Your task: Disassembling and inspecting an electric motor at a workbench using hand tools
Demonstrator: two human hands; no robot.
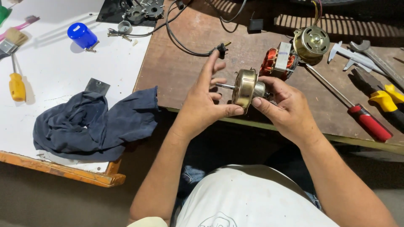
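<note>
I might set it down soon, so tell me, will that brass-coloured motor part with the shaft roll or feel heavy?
The motor part looks like a round metal cap on a shaft, so laid on its side it would probably roll on the table. Being metal, it is likely stiff and heavy for its size. Its shiny rim may be a little slippery; both hands steady it.

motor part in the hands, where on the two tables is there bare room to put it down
Free: the brown table between the dark blue cloth and the plug, left of the left hand; also the white table between the blue cap and the cloth. Crowded: right of the right hand, by the red-handled screwdriver and pliers.
</note>
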